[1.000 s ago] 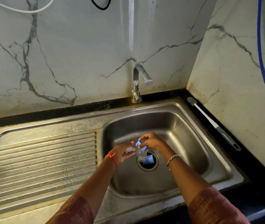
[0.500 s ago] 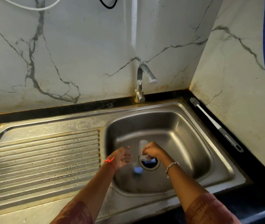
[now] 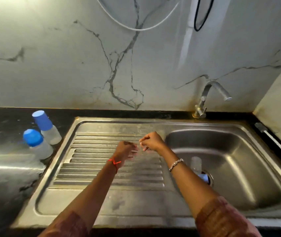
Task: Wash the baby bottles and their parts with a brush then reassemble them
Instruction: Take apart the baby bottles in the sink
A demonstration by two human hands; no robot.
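Capped bottles (image 3: 42,134): two stand on the black counter (image 3: 2,177) left of the sink, blue caps on. A sweeping forearm could knock them over.
Drainboard (image 3: 88,168): ribbed steel. A small clear part set down here could slide along a groove or simply be overlooked.
Left hand (image 3: 126,150): over the drainboard, fingers bent downward. Blur hides whether it holds anything.
Right hand (image 3: 151,141): just beside the left, thumb and forefinger drawn together on something pale (a part or a nail, unclear). A wet pinch may slip.
Clear bottle (image 3: 196,164): in the basin beside the drain, apart from both hands. It likely awaits the brush.
Blue part (image 3: 204,177): at the drain mouth, where running water could wedge it in.
Brush (image 3: 276,144): on the right ledge, well apart from both hands.
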